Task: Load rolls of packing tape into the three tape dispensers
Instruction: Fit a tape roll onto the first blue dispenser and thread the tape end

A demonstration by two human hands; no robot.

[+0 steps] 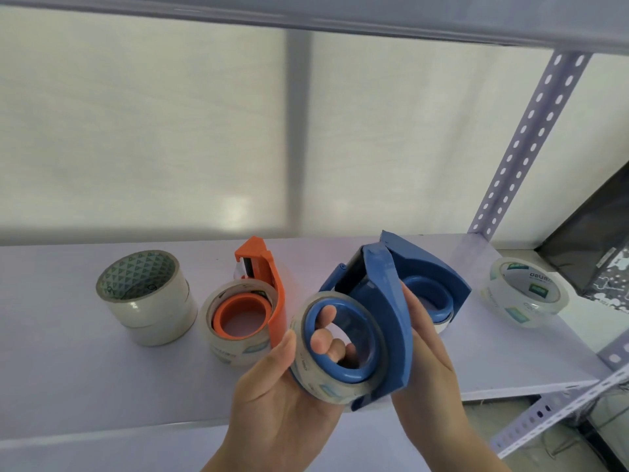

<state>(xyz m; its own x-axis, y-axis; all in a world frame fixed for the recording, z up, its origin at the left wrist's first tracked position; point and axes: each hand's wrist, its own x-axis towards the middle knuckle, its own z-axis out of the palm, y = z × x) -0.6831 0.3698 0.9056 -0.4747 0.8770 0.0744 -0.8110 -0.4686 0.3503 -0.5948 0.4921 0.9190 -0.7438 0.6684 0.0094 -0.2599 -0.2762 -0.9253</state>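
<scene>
Blue dispenser, held (377,321): raised off the shelf between both hands, its hub ring facing the camera with a clear tape roll (326,379) seated round it; probably tilted this way so the seating can be checked.
Left hand (289,393): cups the roll from below, thumb along the roll's left edge, fingers curled up through the hub opening; this grip appears to steady roll and hub together.
Right hand (429,362): fingers lie nearly straight and together, pressed flat along the dispenser's right side plate, bracing it against the left hand.
Second blue dispenser (432,284): just beyond the right hand's fingertips, standing on the shelf, toothed blade at the top; a pale roll edge shows beneath it, so it looks loaded, though it is largely hidden.
Orange dispenser (258,294): beyond and to the left of the left hand, resting on the shelf with a clear roll already round its orange hub.
Stacked spare rolls (146,298): farther out past the left hand, two rolls piled one on the other, well apart from the work.
Labelled spare roll (524,291): farther out past the right hand, lying flat near the shelf's end.
Shelf (68,369): pale surface bearing everything not in the hands.
Perforated upright (531,131): metal post of the rack, beyond the right hand.
Stage, as judged: all three dispensers seem to carry rolls; the held one is likely the last.
</scene>
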